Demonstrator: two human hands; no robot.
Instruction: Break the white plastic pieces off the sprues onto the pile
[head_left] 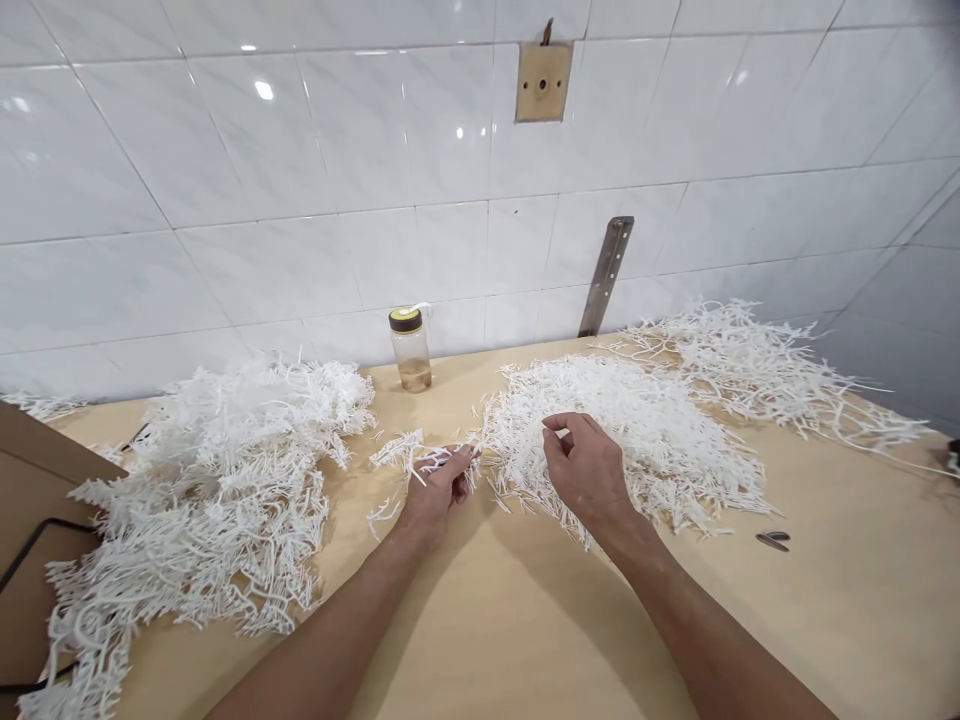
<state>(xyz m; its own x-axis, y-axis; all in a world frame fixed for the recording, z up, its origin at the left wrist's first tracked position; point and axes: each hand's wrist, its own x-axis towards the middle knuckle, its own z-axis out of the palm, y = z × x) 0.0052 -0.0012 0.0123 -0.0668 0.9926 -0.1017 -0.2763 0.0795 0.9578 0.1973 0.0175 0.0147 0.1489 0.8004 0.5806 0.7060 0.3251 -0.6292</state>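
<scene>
My left hand (435, 497) is closed on a white branched plastic strip (429, 462), thumb on top, just above the table. Over the front of a heap of short white plastic pieces (637, 400), my right hand (592, 472) is pinched, thumb and forefinger together. Whatever lies between those fingertips, if anything, is too small to make out. A few loose white scraps (397, 447) lie beside my left hand. Farther left spreads a large tangled mound of white branched strips (225, 480).
Longer white strands (780, 370) lie at the back right. A small pair of metal snips (772, 541) rests right of the heap. Against the tiled wall stand a bottle (411, 352) and a perforated metal bar (606, 277). A brown cardboard box (45, 490) borders the left side.
</scene>
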